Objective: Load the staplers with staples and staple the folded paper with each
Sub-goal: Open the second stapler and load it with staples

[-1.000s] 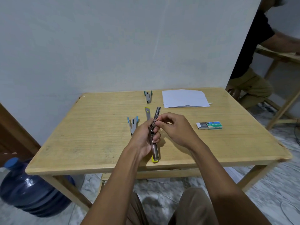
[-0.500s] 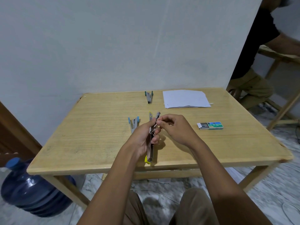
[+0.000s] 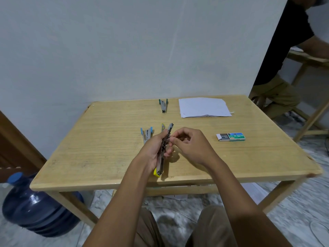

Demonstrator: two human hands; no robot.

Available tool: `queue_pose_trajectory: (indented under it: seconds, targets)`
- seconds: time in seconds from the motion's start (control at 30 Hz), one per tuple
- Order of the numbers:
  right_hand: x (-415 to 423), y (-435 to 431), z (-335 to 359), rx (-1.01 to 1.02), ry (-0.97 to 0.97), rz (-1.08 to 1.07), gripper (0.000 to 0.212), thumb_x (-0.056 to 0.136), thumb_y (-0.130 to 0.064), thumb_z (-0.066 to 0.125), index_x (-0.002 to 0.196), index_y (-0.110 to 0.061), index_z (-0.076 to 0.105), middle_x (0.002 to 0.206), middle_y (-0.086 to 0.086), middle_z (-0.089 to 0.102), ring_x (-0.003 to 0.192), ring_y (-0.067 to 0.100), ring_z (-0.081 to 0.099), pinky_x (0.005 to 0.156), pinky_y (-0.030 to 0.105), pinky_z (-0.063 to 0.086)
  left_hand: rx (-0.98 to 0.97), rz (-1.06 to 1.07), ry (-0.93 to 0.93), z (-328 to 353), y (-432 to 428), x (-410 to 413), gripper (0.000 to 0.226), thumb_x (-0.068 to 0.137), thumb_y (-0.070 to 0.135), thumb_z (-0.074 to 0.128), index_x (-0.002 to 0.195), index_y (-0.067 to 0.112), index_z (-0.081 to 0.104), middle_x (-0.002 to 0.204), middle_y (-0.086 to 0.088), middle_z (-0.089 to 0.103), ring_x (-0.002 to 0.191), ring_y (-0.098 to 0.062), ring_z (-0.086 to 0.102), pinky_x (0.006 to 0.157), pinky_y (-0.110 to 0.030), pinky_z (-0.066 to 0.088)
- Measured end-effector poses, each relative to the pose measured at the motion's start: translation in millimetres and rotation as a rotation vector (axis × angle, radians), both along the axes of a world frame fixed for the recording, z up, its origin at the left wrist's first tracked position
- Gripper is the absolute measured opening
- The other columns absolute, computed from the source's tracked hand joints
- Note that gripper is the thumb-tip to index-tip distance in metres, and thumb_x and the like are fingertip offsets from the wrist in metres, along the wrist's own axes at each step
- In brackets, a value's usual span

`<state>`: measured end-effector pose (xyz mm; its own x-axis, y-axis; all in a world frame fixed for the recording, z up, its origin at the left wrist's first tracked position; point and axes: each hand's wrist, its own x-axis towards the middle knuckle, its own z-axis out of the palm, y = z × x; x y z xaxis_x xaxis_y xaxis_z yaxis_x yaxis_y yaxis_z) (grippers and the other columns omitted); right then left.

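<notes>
My left hand point(image 3: 154, 151) grips a yellow stapler point(image 3: 163, 155) that is swung open, its metal magazine pointing away from me above the wooden table point(image 3: 106, 139). My right hand point(image 3: 191, 145) pinches at the magazine's middle with thumb and forefinger; whether it holds staples is too small to tell. A light-blue stapler point(image 3: 146, 134) lies open just left of my hands. A green stapler point(image 3: 163, 105) lies open near the far edge. The folded white paper point(image 3: 203, 107) lies at the far right. A staple box point(image 3: 230, 136), slid partly open, sits to the right of my hands.
A blue water jug point(image 3: 35, 205) stands on the floor under the table's left corner. Another person point(image 3: 277, 72) sits at a second wooden table at the far right. A pale wall rises directly behind the table.
The yellow stapler tilted slightly in my left hand and its yellow end shifted left. My right hand's fingers stayed at the magazine.
</notes>
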<state>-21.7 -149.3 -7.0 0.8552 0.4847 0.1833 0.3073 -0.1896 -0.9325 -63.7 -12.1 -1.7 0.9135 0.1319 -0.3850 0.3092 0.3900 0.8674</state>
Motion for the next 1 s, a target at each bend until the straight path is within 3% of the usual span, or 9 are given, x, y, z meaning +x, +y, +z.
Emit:
queue_pose_trajectory:
  seconds: [0.1,0.2,0.27,0.33,0.47,0.6,0.7,0.83,1.0]
  targets:
    - [-1,-3,3,0.021,0.011,0.021,0.011,0.092,-0.020,0.070,0.086,-0.011,0.073,0.078,-0.001,0.075,0.073,0.004,0.067,0.072,0.016,0.049,0.035,-0.014,-0.016,0,2,-2,0.036,0.103,0.035,0.045,0.082,0.007,0.053,0.052,-0.004,0.049,0.037,-0.013,0.044,0.037,-0.021,0.032]
    - [1,-5,3,0.021,0.058,0.045,0.019,0.092,-0.023,0.069,0.078,-0.012,0.074,0.076,0.000,0.074,0.073,0.010,0.067,0.073,0.022,0.049,0.146,-0.047,-0.045,3,5,-3,0.034,0.102,0.033,0.047,0.084,0.006,0.056,0.057,-0.006,0.052,0.040,-0.015,0.045,0.042,-0.024,0.033]
    - [5,-5,-2,0.033,0.139,0.039,0.021,0.092,-0.025,0.070,0.074,-0.016,0.075,0.078,0.010,0.073,0.073,0.018,0.063,0.072,0.033,0.050,0.309,-0.107,-0.035,9,9,-2,0.035,0.101,0.034,0.048,0.084,0.005,0.056,0.058,-0.007,0.055,0.041,-0.016,0.044,0.043,-0.024,0.034]
    - [7,-3,-8,0.053,0.255,0.024,0.022,0.093,-0.022,0.067,0.079,-0.008,0.075,0.078,0.018,0.069,0.070,0.018,0.059,0.070,0.040,0.048,0.509,-0.205,-0.020,18,13,1,0.033,0.100,0.034,0.049,0.083,0.007,0.057,0.061,-0.009,0.056,0.041,-0.016,0.043,0.044,-0.024,0.034]
    - [4,5,-11,0.094,0.448,-0.034,0.024,0.099,-0.015,0.054,0.096,0.002,0.071,0.079,0.009,0.071,0.075,0.018,0.066,0.086,0.039,0.057,0.831,-0.397,0.058,41,17,21,0.028,0.097,0.025,0.054,0.081,0.003,0.061,0.061,-0.010,0.059,0.039,-0.018,0.044,0.042,-0.020,0.035]
    - [5,14,-6,0.434,0.836,-0.082,0.027,0.103,-0.007,0.043,0.115,0.009,0.061,0.102,0.021,0.070,0.090,0.028,0.070,0.091,0.041,0.056,1.142,-0.548,0.189,63,15,51,0.024,0.093,0.023,0.052,0.079,0.005,0.059,0.066,-0.014,0.065,0.043,-0.023,0.049,0.056,-0.026,0.042]
    - [2,16,1,0.766,1.103,-0.022,0.026,0.105,-0.011,0.036,0.107,0.005,0.056,0.098,0.023,0.068,0.097,0.034,0.068,0.096,0.047,0.052,1.364,-0.624,0.265,73,10,66,0.027,0.091,0.027,0.051,0.077,0.006,0.061,0.074,-0.015,0.071,0.049,-0.025,0.052,0.065,-0.031,0.046]
    - [0,21,5,1.041,1.223,-0.049,0.030,0.107,-0.011,0.032,0.091,0.001,0.054,0.098,0.022,0.062,0.108,0.033,0.063,0.091,0.050,0.049,1.615,-0.641,0.250,79,2,73,0.034,0.088,0.029,0.050,0.063,0.012,0.064,0.058,-0.003,0.067,0.045,-0.021,0.054,0.066,-0.029,0.047]
    - [5,23,-2,1.119,1.247,-0.078,0.028,0.107,-0.011,0.030,0.104,0.005,0.053,0.103,0.026,0.062,0.108,0.035,0.063,0.093,0.048,0.051,1.631,-0.729,0.262,82,-3,73,0.030,0.091,0.033,0.056,0.074,0.011,0.066,0.054,-0.001,0.064,0.040,-0.019,0.053,0.061,-0.027,0.046]
